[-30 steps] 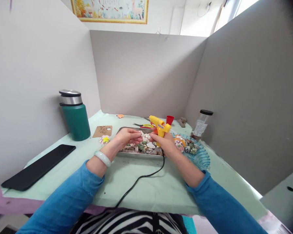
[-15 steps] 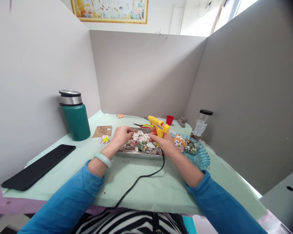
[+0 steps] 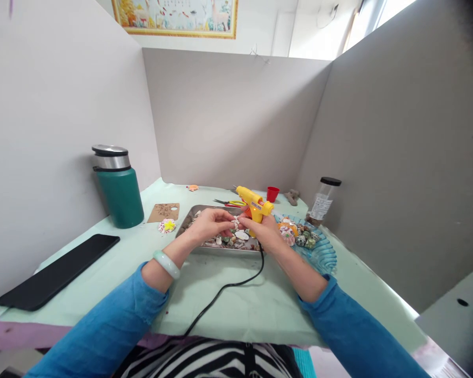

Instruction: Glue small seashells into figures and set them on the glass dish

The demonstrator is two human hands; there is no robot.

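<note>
In the head view my right hand (image 3: pixel 266 231) is wrapped round the handle of a yellow glue gun (image 3: pixel 252 202), its nozzle pointing up and left. My left hand (image 3: pixel 211 226) is closed in a pinch, its fingertips meeting those of my right hand. A tiny whitish piece shows between them, too small to name. Both hands are over a metal tray (image 3: pixel 220 251) of mixed shells (image 3: pixel 242 235), partly hiding it. From the gun's handle a black cord (image 3: pixel 224 286) runs down toward the table's front edge.
A blue scalloped plate (image 3: pixel 327 252) with shells and decorations stands right of the tray. Pliers (image 3: pixel 230 202), a red cup (image 3: pixel 273 194) and a clear jar (image 3: pixel 321 205) are farther back. At left are a green bottle (image 3: pixel 120 197), black pad (image 3: pixel 63 270), brown card (image 3: pixel 163 212) and flower piece (image 3: pixel 167 226).
My left hand has moved right from the tray's left part to meet my right hand's fingertips. The glue gun stays in my right hand, nearly in place.
</note>
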